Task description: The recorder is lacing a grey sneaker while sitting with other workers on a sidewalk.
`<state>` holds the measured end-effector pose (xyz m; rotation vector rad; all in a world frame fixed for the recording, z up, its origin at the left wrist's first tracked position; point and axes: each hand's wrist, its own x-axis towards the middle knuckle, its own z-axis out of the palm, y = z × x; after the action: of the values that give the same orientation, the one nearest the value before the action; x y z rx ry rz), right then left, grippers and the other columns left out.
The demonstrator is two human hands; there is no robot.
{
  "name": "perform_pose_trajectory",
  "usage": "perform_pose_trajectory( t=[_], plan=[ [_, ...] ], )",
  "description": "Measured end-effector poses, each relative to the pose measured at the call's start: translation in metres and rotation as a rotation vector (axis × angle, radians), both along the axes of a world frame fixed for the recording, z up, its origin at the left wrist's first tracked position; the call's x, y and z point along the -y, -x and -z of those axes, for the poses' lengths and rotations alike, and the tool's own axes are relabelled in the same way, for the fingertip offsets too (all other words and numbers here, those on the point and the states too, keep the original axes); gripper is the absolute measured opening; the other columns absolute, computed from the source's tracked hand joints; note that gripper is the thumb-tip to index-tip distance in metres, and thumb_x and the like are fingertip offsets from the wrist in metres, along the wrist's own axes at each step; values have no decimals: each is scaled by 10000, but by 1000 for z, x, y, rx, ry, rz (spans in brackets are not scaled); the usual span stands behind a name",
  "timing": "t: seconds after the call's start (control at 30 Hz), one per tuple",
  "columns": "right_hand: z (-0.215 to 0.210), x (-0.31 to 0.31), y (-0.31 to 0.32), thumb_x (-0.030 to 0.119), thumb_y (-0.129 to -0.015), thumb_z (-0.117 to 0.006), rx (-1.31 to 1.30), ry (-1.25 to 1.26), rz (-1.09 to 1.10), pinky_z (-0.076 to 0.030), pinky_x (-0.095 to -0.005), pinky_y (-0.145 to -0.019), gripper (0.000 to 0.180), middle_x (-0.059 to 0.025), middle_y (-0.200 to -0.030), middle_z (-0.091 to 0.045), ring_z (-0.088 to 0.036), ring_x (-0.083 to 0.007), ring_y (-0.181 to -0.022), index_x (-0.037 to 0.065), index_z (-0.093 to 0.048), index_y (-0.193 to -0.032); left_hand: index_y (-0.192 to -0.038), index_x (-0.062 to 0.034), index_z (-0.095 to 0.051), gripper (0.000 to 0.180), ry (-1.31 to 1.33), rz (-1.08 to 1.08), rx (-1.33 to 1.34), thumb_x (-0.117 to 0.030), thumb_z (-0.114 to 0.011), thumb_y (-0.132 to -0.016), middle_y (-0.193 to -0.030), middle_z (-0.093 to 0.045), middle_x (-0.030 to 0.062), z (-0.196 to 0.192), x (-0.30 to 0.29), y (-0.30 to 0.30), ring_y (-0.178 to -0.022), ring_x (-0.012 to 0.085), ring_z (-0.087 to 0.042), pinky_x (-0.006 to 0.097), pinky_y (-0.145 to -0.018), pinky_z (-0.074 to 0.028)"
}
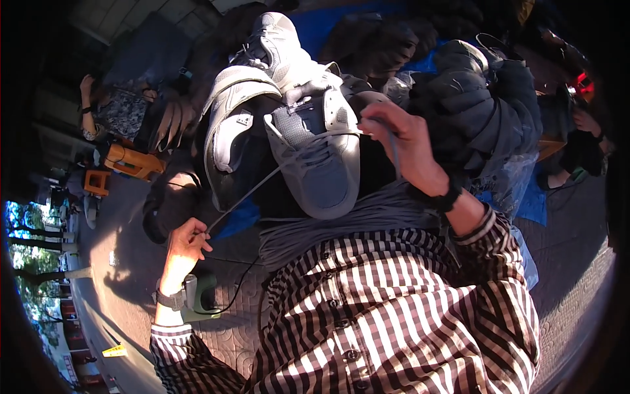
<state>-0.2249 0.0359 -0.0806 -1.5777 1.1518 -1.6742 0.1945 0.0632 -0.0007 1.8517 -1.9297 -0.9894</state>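
- I judge the lacing of the grey sneaker (pixel 323 182) to be partway along: lace crosses the lower throat of the shoe, near the toe.
- I see bare eyelets higher on its right-hand flap, so as far as I can tell the upper rows are left to lace. The far side is too shadowed for me to check every hole.
- The sneaker sits centrally before the checked shirt (pixel 341 295), toe toward the wearer, just beyond a grey lace bundle (pixel 354 223). I cannot make out what supports it.
- My left hand (pixel 186 243) has its grip closed in a pinch on the grey shoelace (pixel 252 190), drawn straight out from the shoe.
- My right hand (pixel 410 144), just beside the shoe's other edge, also has its grip closed on lace, with a length hanging under the fingers.
- My count: one sneaker being laced; two more pale sneakers close by, one beside it (pixel 226 141) and one beyond (pixel 274 43); one lace bundle, its strands too many to count; two orange stools (pixel 134 163) at left. Shoes farther off are too dark to count.
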Motion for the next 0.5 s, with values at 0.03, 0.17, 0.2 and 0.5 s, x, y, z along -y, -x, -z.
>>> perform_pose_trajectory(
  t=[0.03,0.17,0.2,0.5],
  plan=[
    [5,8,-3,-35,-849,-644,56,-48,-45,-446,-199,-671,129,-17,-852,-618,-540,-53,-730,2,-619,-970,-887,15,-558,102,-2,5,-1,46,-471,-844,-752,-615,93,4,-1,-2,-586,118,-605,245,-499,-469],
    [11,26,-25,-40,-830,-657,343,34,-158,-432,-228,-617,126,7,-751,-586,-510,-34,-690,17,-621,-936,-851,4,-526,51,163,122,72,30,-508,-812,-757,-592,90,17,-9,-8,-589,121,-576,268,-554,-472],
    [13,28,-26,-40,-830,-657,340,32,-156,-432,-228,-617,126,7,-751,-586,-510,-34,-690,17,-621,-936,-853,4,-517,64,257,190,216,31,-523,-795,-742,-580,93,17,-10,-5,-590,132,-564,278,-568,-467],
    [4,28,-29,0,-760,-664,-336,125,183,-451,-316,-582,126,-93,-718,-595,-609,-257,-651,67,-562,-794,-947,-20,-525,105,685,323,709,-71,-556,-861,-866,-542,178,53,-9,-9,-744,368,-619,443,-631,-503]
  ],
)
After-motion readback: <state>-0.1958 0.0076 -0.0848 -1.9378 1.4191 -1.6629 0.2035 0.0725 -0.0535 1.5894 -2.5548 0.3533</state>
